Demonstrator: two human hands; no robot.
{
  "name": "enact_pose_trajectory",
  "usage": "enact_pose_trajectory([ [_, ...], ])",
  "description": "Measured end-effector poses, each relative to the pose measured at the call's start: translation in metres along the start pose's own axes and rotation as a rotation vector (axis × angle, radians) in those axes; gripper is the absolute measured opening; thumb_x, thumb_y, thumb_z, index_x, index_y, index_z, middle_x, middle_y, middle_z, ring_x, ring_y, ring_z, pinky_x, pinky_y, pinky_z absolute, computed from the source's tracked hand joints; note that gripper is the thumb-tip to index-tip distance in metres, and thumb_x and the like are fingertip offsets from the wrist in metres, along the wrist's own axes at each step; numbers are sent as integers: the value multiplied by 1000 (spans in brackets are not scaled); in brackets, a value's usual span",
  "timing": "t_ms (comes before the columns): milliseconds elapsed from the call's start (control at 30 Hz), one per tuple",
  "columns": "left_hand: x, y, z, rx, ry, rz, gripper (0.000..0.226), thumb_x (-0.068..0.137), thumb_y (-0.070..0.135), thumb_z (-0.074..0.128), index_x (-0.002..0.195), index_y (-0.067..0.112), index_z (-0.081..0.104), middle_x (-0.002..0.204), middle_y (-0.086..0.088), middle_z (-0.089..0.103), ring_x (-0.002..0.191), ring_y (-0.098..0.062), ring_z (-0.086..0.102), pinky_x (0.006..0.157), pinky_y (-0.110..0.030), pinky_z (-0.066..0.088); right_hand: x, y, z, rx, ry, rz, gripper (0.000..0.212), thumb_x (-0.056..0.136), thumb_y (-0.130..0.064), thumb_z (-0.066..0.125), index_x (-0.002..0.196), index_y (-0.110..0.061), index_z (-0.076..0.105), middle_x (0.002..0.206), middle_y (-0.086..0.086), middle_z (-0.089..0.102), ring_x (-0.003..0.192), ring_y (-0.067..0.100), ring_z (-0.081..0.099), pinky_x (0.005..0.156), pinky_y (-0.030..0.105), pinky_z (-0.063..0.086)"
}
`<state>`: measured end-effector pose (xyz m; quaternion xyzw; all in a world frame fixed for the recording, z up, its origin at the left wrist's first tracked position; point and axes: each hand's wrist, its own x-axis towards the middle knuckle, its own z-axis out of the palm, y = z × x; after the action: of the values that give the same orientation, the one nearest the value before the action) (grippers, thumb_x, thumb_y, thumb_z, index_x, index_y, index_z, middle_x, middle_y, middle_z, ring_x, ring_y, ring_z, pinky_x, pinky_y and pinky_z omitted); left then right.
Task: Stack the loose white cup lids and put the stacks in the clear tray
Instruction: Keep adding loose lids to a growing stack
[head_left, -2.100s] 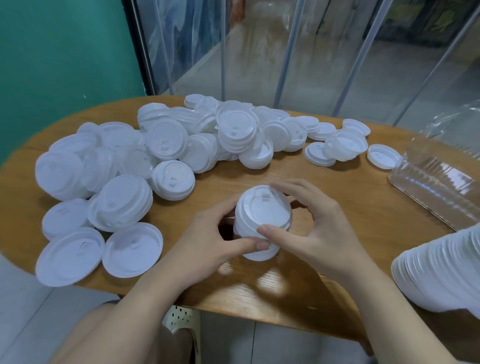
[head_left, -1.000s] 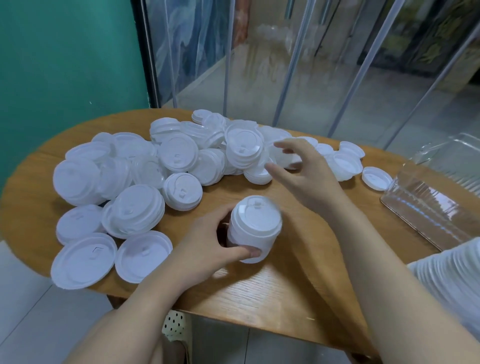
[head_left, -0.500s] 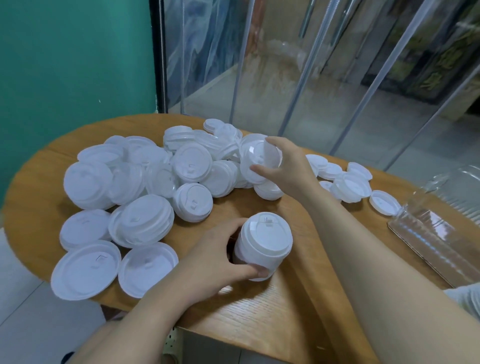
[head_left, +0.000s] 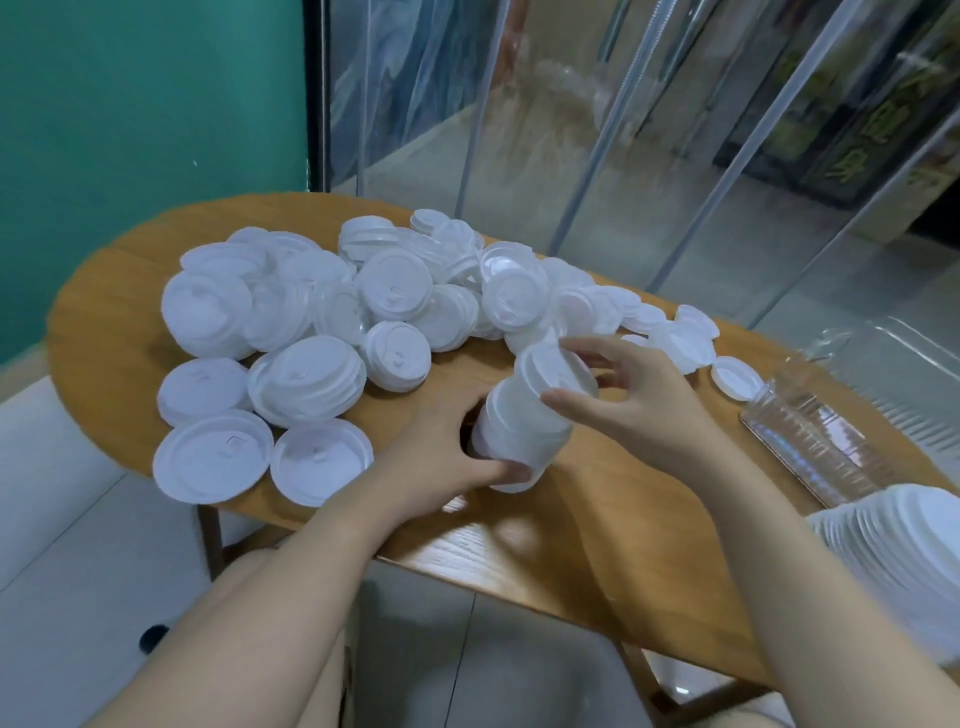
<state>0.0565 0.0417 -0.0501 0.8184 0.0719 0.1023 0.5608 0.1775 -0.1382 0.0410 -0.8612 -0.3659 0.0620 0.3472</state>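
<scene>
At the centre of the frame, the left hand (head_left: 447, 457) wraps its grip round the lower part of a stack (head_left: 519, 431) of white lids, thumb across the near side, fingers curled behind it. The stack stands on the desk (head_left: 597, 519), leaning a little toward the upper right. Just right of it, the right hand (head_left: 634, 400) holds a small batch (head_left: 556, 374) of lids against the top of the stack, thumb on the near edge and fingertips curled over the far rim, so its grip pinches that batch; motion blur hides whether the batch is seated.

Beyond the hands, loose lids (head_left: 332, 317) and short piles of them cover the upper left and middle of the desk, some upside down, several overlapping. Two single lids lie side by side at the near left edge. A few more trail toward the right, one of them touching the clear tray (head_left: 810, 447). The tray sits at the right of the frame on the desk. Below it, at the lower right edge, a long stack of lids (head_left: 904, 551) lies on its side.
</scene>
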Motion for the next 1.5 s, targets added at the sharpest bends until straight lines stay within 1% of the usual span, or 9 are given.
enact_pose_trajectory([
  [133,-2,-1,2,-18,3,4,71,70,35,93,131,50,59,117,32,69,110,10,63,98,-28,53,-17,0,8,-42,-22,3,62,79,-46,84,135,-30,63,126,-25,62,116,-8,57,94,12,44],
  [300,-1,-1,2,-25,10,3,74,69,37,94,133,51,59,119,30,69,112,8,62,101,-31,53,-15,-5,15,-62,-32,12,66,80,-46,84,139,-28,61,130,-20,61,119,-3,56,103,25,47],
  [500,0,-3,1,-28,1,0,76,68,36,95,135,48,59,120,28,69,113,5,63,102,-35,53,-11,-9,25,-126,-59,-12,64,81,-44,84,138,-27,60,125,-24,57,107,-16,51,86,-1,37],
  [700,2,-4,0,-27,-9,3,77,67,39,95,134,48,59,120,29,69,113,6,63,103,-36,54,-18,-6,27,-119,-61,-12,78,76,-52,84,144,-29,54,137,-19,56,125,-3,50,103,20,42],
  [867,4,-5,0,-8,-12,0,78,65,40,95,133,51,58,118,30,68,112,6,63,103,-36,53,-7,-5,16,-21,-66,-4,78,76,-69,65,143,-31,54,131,-25,57,122,-8,53,99,17,45],
  [1033,6,-4,-2,23,-8,2,77,65,39,95,131,51,58,119,33,67,113,10,60,102,-28,50,49,13,10,-102,125,-44,46,94,-45,70,135,-25,59,133,-13,59,124,4,54,105,32,49],
  [1200,8,-6,-3,44,1,7,75,65,35,95,129,49,58,119,35,65,113,12,58,97,-21,47,106,24,23,-393,30,-187,78,82,-38,85,148,-17,49,154,-1,46,143,18,38,113,23,26],
  [1300,9,-7,-2,50,-8,-8,76,64,35,96,130,48,59,118,34,65,111,12,58,93,-19,46,129,25,35,-492,-6,-170,94,77,-45,88,153,-16,41,157,3,43,145,24,37,120,44,29],
  [1500,11,-8,-3,50,-30,-18,72,66,34,95,125,51,58,115,38,64,109,16,58,85,-10,42,143,31,41,-559,9,-123,79,85,-43,81,150,-17,45,154,2,48,138,27,45,112,40,35],
])
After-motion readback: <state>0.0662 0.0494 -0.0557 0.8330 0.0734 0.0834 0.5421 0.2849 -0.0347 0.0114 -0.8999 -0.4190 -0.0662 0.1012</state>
